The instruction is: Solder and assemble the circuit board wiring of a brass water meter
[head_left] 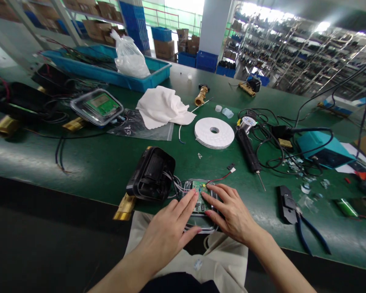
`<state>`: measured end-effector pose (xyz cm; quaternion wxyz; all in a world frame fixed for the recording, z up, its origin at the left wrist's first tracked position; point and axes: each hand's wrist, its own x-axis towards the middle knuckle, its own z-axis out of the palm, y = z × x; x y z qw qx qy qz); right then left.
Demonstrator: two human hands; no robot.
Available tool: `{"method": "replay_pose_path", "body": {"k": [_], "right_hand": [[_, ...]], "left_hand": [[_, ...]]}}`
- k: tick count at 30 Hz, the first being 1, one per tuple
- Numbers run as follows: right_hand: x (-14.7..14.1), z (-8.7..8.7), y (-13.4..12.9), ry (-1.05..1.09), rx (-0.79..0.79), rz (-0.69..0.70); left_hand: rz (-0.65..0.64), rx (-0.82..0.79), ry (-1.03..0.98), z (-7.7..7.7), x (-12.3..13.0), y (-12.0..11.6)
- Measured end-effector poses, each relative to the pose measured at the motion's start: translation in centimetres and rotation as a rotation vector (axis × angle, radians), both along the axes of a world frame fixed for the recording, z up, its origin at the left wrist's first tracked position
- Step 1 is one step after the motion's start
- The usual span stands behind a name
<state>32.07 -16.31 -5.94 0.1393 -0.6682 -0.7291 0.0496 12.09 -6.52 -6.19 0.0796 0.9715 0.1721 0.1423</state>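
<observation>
At the table's front edge a green circuit board [199, 207] lies in a clear plastic cover [212, 231]. My left hand [172, 219] reaches over the cover's left side, fingers stretched out and fingertips on the board. From the right, my right hand [228, 205] rests spread fingertips along the board's other edge. Both hands are open and hide parts of the board and cover. Grey wires run from the board to a black housing [152, 175] with a brass fitting [124, 207] under it. A red and black lead with a white connector [232, 169] extends beyond the board.
Behind the hands are small screws [199, 156] and a white tape roll [214, 132]. To the right lie an electric screwdriver [248, 150], wire strippers [293, 211] and a teal box [320, 148] with cables. A white cloth [164, 106] and a blue tray [146, 84] are farther back.
</observation>
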Motion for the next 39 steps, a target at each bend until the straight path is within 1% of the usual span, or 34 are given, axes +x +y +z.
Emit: {"method": "replay_pose_path", "body": {"k": [4, 9, 14, 23, 33, 39], "right_hand": [[0.0, 0.1, 0.0, -0.012, -0.006, 0.001], [0.2, 0.3, 0.1, -0.024, -0.012, 0.012], [0.2, 0.4, 0.2, -0.035, -0.011, 0.017], [0.2, 0.5, 0.3, -0.047, 0.008, 0.022], [-0.1, 0.3, 0.4, -0.053, -0.024, 0.006], [-0.3, 0.3, 0.4, -0.064, -0.045, -0.016]], "left_hand": [[0.085, 0.141, 0.170, -0.3, 1.0, -0.2], [0.126, 0.220, 0.253, -1.0, 1.1, -0.7], [0.120, 0.195, 0.249, -1.4, 1.0, -1.0], [0.110, 0.186, 0.256, -1.5, 1.2, -0.9], [0.093, 0.172, 0.345, -1.3, 1.5, -0.8], [0.080, 0.139, 0.404, -0.7, 1.6, -0.8]]}}
